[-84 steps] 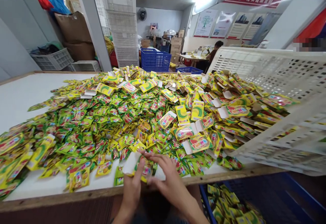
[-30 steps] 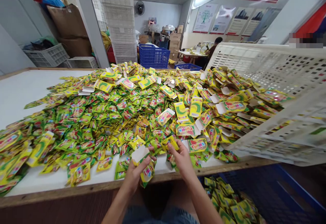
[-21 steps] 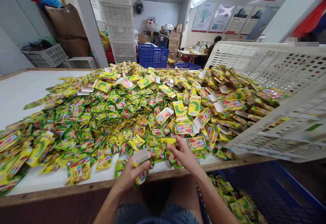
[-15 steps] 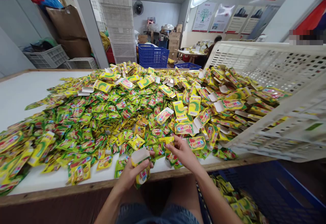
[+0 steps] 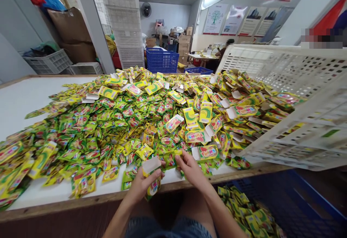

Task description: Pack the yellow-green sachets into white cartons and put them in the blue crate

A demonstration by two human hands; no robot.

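Observation:
My left hand (image 5: pixel 143 184) is closed around a small yellow candy box (image 5: pixel 155 186) with its white end flap standing open at the top. My right hand (image 5: pixel 192 168) pinches the right end of a green candy sachet strip (image 5: pixel 170 159). The strip's left end reaches the fingers of my left hand by the box; whether they grip it is hidden. Behind both hands rises a heap of green and yellow sachets (image 5: pixel 105 117). Another small open box (image 5: pixel 208 152) lies just past my right hand.
Cartons pile up inside a tipped white plastic crate (image 5: pixel 282 155) on the right. A wooden edge (image 5: pixel 89 202) borders the white table (image 5: pixel 18 93) in front of me. Below right, a blue crate (image 5: pixel 306 198) stands beside filled boxes (image 5: pixel 252 216). A person (image 5: pixel 223 55) sits far back.
My right hand has come slightly lower, and the sachet strip in it shows more plainly, stretching across to my left hand. The left hand still holds the box, nearly in the same place.

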